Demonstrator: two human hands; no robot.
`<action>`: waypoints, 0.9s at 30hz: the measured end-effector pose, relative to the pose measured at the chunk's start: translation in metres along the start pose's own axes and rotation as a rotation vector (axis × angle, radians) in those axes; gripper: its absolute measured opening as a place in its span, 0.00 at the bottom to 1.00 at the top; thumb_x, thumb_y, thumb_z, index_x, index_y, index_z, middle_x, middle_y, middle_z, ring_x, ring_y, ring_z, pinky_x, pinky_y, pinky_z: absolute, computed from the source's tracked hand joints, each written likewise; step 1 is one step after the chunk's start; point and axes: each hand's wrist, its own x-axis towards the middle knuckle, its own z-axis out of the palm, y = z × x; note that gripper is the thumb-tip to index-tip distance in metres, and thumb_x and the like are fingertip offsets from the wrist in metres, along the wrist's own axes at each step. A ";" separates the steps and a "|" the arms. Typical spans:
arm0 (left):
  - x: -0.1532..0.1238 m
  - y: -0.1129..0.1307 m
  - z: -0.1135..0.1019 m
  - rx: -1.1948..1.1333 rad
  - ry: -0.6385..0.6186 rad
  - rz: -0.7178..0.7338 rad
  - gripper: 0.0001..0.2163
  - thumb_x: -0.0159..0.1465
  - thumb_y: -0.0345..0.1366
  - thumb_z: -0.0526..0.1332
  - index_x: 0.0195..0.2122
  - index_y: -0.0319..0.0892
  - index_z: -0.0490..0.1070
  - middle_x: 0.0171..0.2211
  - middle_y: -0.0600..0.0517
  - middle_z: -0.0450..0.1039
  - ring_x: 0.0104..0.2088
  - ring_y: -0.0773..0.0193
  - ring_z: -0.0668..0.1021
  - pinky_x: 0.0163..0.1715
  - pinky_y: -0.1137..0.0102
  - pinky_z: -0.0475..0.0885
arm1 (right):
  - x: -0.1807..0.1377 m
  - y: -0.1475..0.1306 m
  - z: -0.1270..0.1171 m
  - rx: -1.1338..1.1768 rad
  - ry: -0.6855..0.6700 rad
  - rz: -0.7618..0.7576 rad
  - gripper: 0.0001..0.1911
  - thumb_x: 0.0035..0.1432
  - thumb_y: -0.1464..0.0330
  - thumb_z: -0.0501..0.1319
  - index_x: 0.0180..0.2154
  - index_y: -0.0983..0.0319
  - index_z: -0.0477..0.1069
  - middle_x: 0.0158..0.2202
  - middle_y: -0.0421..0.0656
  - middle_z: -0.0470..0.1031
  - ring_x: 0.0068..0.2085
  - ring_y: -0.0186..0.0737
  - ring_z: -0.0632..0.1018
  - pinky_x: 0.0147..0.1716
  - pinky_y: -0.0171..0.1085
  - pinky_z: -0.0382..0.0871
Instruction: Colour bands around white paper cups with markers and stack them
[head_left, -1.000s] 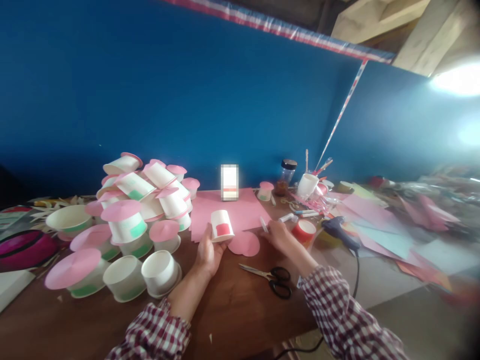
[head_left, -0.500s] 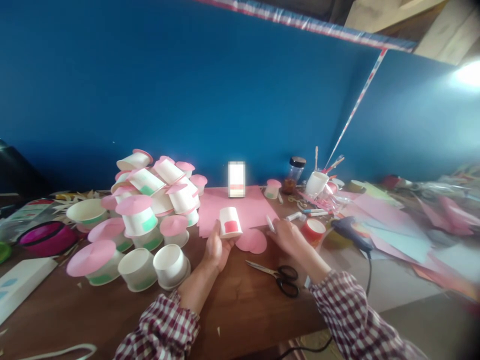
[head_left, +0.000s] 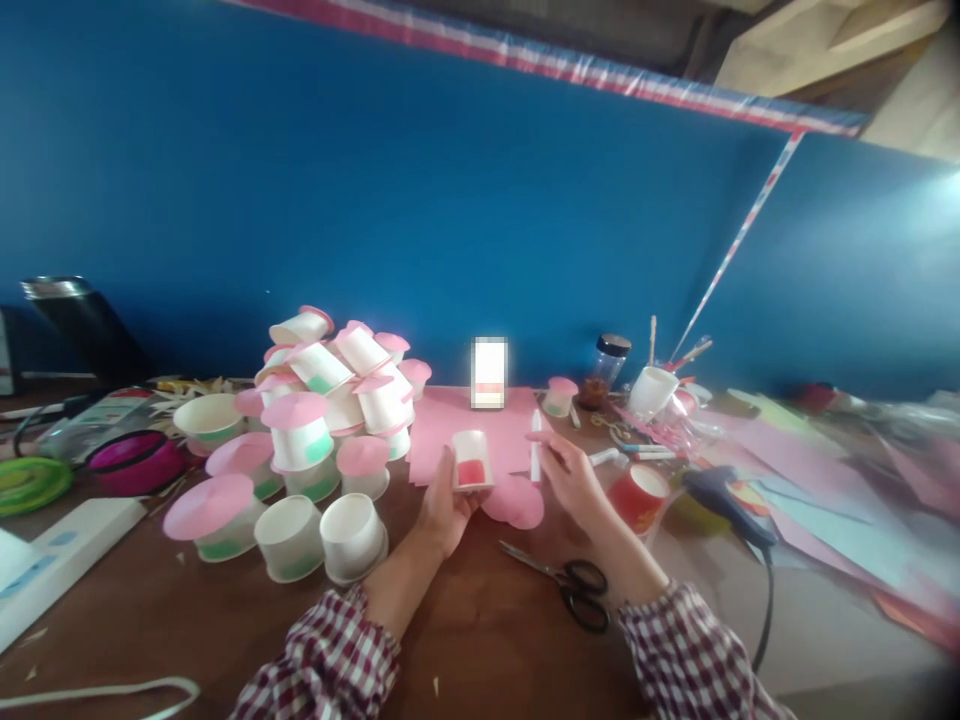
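Observation:
My left hand [head_left: 444,515] is wrapped round a small white paper cup [head_left: 463,447] with a red patch on its side. My right hand [head_left: 576,485] pinches a white marker [head_left: 535,452], held nearly upright a short way to the right of the cup. Whether the marker is capped, I cannot tell. Two round pink paper discs [head_left: 523,503] lie overlapping on the brown table between my hands. Behind them are pink paper sheets [head_left: 435,425]. Black-handled scissors [head_left: 583,590] rest below my right hand.
On the left stands a pile of white cups [head_left: 298,437], many topped with pink discs. To the right are a red cup [head_left: 637,497], a dark glue gun [head_left: 727,505] with its cord, a lidded jar [head_left: 604,370] and loose coloured paper [head_left: 825,510]. A blue wall [head_left: 450,200] rises behind.
My right hand has turned the marker from a slant to nearly upright. The cup stays in my left hand, tipped slightly differently. The whole view has shifted a little.

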 end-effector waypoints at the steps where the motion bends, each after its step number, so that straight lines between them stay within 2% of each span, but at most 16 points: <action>1: 0.000 0.000 -0.001 0.005 -0.006 -0.014 0.15 0.60 0.45 0.59 0.38 0.37 0.70 0.30 0.49 0.74 0.29 0.63 0.77 0.32 0.64 0.77 | 0.001 -0.005 0.005 0.151 0.017 -0.008 0.14 0.62 0.66 0.50 0.45 0.61 0.69 0.26 0.39 0.70 0.23 0.34 0.73 0.24 0.34 0.69; 3: 0.002 0.000 -0.002 0.008 -0.016 -0.038 0.16 0.59 0.46 0.59 0.39 0.36 0.70 0.30 0.48 0.74 0.30 0.62 0.77 0.33 0.64 0.76 | -0.001 -0.013 0.015 0.342 0.052 -0.083 0.13 0.59 0.66 0.53 0.45 0.60 0.68 0.32 0.41 0.72 0.27 0.34 0.75 0.27 0.34 0.71; 4: 0.002 0.000 -0.002 0.010 -0.018 -0.044 0.16 0.59 0.46 0.59 0.39 0.36 0.70 0.30 0.48 0.74 0.30 0.62 0.77 0.34 0.63 0.76 | -0.002 -0.016 0.019 0.367 0.059 -0.132 0.12 0.57 0.67 0.56 0.45 0.60 0.67 0.33 0.42 0.73 0.29 0.34 0.75 0.28 0.35 0.72; 6: 0.004 -0.001 -0.003 0.017 -0.008 -0.054 0.17 0.59 0.47 0.59 0.39 0.36 0.70 0.30 0.48 0.74 0.29 0.62 0.77 0.35 0.63 0.76 | -0.008 -0.018 0.026 0.330 0.105 -0.194 0.11 0.55 0.69 0.59 0.42 0.60 0.68 0.31 0.41 0.74 0.28 0.34 0.75 0.27 0.33 0.72; 10: 0.003 -0.004 -0.001 0.052 -0.019 -0.059 0.17 0.59 0.46 0.59 0.40 0.36 0.71 0.32 0.47 0.75 0.30 0.62 0.77 0.35 0.63 0.76 | -0.022 -0.010 0.027 0.123 0.274 -0.216 0.06 0.58 0.67 0.58 0.35 0.62 0.70 0.21 0.37 0.70 0.20 0.32 0.71 0.21 0.31 0.67; 12: 0.002 -0.006 0.000 0.088 -0.055 -0.057 0.16 0.60 0.45 0.59 0.41 0.35 0.71 0.33 0.46 0.75 0.31 0.62 0.77 0.35 0.64 0.76 | -0.025 -0.005 0.025 0.068 0.339 -0.224 0.07 0.59 0.65 0.58 0.32 0.62 0.69 0.19 0.36 0.68 0.20 0.32 0.70 0.20 0.30 0.65; 14: 0.000 -0.008 0.001 0.120 -0.069 -0.054 0.16 0.60 0.44 0.59 0.41 0.34 0.72 0.32 0.45 0.76 0.31 0.61 0.78 0.34 0.64 0.75 | -0.025 -0.004 0.024 0.108 0.375 -0.198 0.08 0.61 0.64 0.55 0.32 0.62 0.67 0.20 0.36 0.68 0.20 0.32 0.70 0.19 0.30 0.65; 18: -0.002 -0.011 0.002 0.150 -0.062 -0.028 0.18 0.61 0.46 0.57 0.41 0.35 0.72 0.34 0.44 0.77 0.34 0.59 0.78 0.35 0.65 0.74 | -0.022 -0.008 0.025 0.227 0.299 -0.141 0.07 0.61 0.65 0.56 0.32 0.60 0.62 0.23 0.37 0.69 0.22 0.32 0.72 0.22 0.30 0.66; 22: -0.002 -0.011 0.002 0.173 -0.083 -0.015 0.20 0.61 0.48 0.56 0.44 0.36 0.71 0.38 0.43 0.76 0.37 0.57 0.78 0.37 0.65 0.74 | -0.024 -0.011 0.028 0.231 0.191 -0.122 0.06 0.60 0.65 0.58 0.34 0.61 0.65 0.26 0.38 0.70 0.25 0.32 0.71 0.23 0.30 0.66; 27: -0.001 -0.012 0.001 0.178 -0.134 -0.036 0.20 0.62 0.47 0.55 0.44 0.34 0.71 0.39 0.42 0.76 0.39 0.56 0.78 0.39 0.64 0.74 | -0.026 -0.009 0.028 0.170 0.217 -0.137 0.08 0.61 0.64 0.56 0.33 0.62 0.67 0.24 0.39 0.72 0.24 0.32 0.72 0.23 0.30 0.67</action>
